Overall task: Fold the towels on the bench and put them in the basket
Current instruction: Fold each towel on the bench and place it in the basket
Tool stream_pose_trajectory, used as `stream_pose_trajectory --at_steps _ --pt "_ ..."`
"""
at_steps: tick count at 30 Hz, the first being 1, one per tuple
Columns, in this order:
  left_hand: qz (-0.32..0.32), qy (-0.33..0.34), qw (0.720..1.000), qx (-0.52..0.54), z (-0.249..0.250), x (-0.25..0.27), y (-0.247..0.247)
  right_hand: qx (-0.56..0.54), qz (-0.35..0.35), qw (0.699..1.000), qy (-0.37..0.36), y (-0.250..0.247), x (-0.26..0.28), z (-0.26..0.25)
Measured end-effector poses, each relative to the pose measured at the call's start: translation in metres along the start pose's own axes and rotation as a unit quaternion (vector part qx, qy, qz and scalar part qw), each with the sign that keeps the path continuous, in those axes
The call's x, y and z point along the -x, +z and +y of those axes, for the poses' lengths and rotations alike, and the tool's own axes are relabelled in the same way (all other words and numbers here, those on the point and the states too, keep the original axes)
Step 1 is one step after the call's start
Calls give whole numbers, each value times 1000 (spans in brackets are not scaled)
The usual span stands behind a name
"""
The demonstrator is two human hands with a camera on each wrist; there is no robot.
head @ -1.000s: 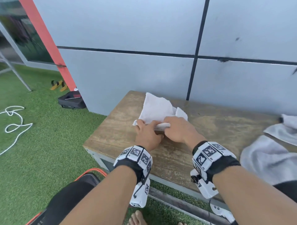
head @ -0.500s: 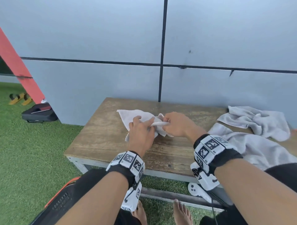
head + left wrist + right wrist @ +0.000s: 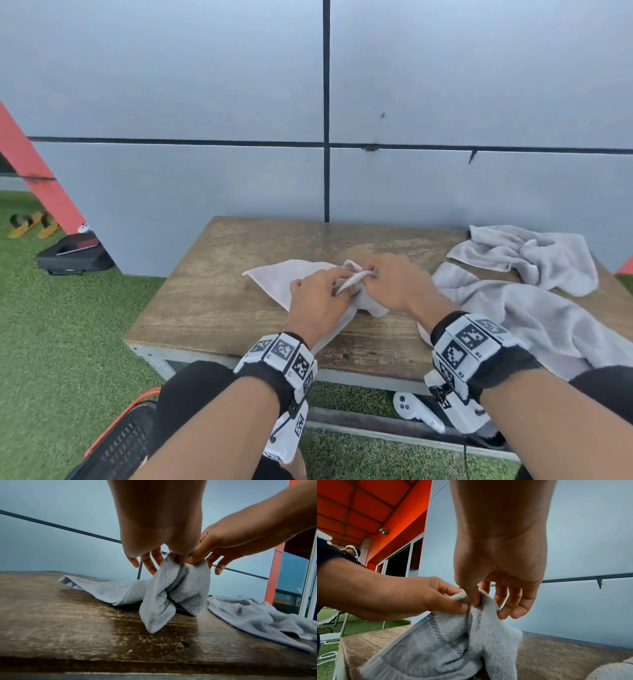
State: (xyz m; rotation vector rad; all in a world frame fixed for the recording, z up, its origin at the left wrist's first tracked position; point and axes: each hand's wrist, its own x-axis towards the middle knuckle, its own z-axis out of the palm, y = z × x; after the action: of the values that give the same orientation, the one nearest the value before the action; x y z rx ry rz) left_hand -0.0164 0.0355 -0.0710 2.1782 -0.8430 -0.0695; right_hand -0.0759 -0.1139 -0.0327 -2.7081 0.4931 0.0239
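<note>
A small pale grey towel (image 3: 284, 277) lies partly on the wooden bench (image 3: 212, 308), with one corner spread flat to the left. My left hand (image 3: 318, 298) and right hand (image 3: 397, 284) meet over it. Each pinches the bunched top edge, and the cloth hangs from the fingers in folds (image 3: 171, 588). In the right wrist view my right hand's thumb and forefinger (image 3: 476, 601) nip the edge right beside my left hand's thumb (image 3: 462, 604). A black basket with an orange rim (image 3: 116, 445) sits on the grass at the lower left, partly hidden by my knee.
A crumpled grey towel (image 3: 527, 253) lies at the bench's back right, and a larger one (image 3: 534, 318) spreads in front of it toward my right arm. The grey wall stands directly behind the bench. A white controller (image 3: 414, 411) lies under the bench, and a black case (image 3: 72, 253) on the grass at left.
The towel lay mostly flat a second ago. Both hands have since gathered its near edge and raised it off the bench. The head view has swung right, and the other towels now show.
</note>
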Motion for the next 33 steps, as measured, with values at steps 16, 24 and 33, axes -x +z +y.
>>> stream_pose_trajectory --at_steps 16,24,33 --pt "-32 -27 999 -4 -5 -31 -11 -1 77 995 -70 26 -14 1" --pt "-25 -35 994 -96 -11 -36 -33 -92 92 989 -63 14 -29 8" --pt "-33 -141 980 139 34 -56 -33 -89 134 987 -23 1 -36 5"
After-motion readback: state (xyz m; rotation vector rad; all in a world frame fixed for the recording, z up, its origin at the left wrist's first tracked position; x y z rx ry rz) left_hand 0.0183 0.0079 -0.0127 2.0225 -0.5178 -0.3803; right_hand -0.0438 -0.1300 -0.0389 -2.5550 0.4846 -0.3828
